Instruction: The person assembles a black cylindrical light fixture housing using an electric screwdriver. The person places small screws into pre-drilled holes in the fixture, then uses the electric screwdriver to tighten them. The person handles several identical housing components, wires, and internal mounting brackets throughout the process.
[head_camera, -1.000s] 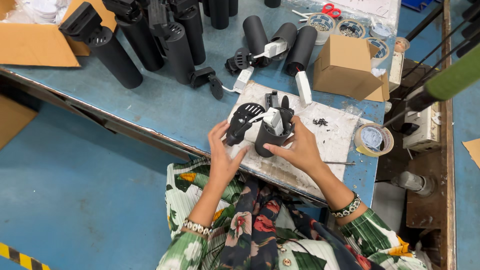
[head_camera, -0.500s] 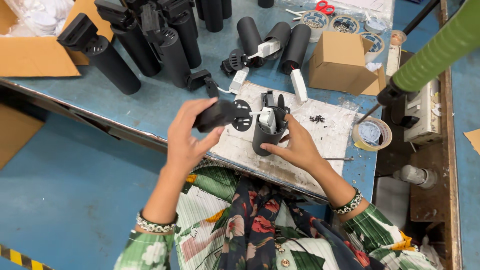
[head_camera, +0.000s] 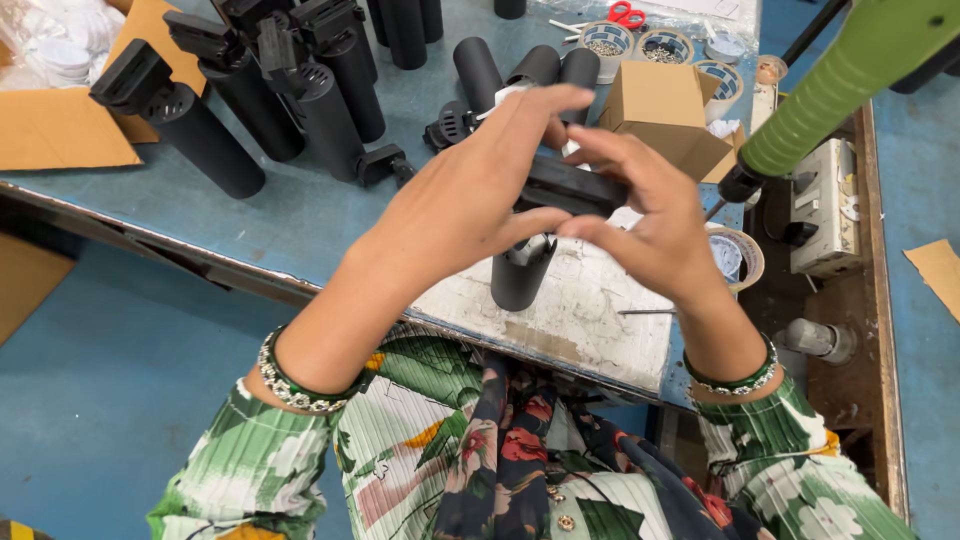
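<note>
A matte black plastic cylindrical housing (head_camera: 530, 255) is gripped between the left hand (head_camera: 475, 195) and right hand (head_camera: 650, 215), fingers loosely curled

sleeves: green-and-white leaf-print pleated fabric, short, ending well behind each hand | left hand (head_camera: 470, 205): beaded green-and-silver bangle at wrist | right hand (head_camera: 650, 220): matching green bangle at wrist | torso: dark floral scarf between sleeves

Left hand (head_camera: 470, 195) and right hand (head_camera: 645, 215) together grip a black part (head_camera: 575, 185), apparently seated on a black cylinder (head_camera: 520, 280). Cardboard box (head_camera: 665, 115) at one o'clock; green-handled tool (head_camera: 830, 90) at two o'clock.
</note>
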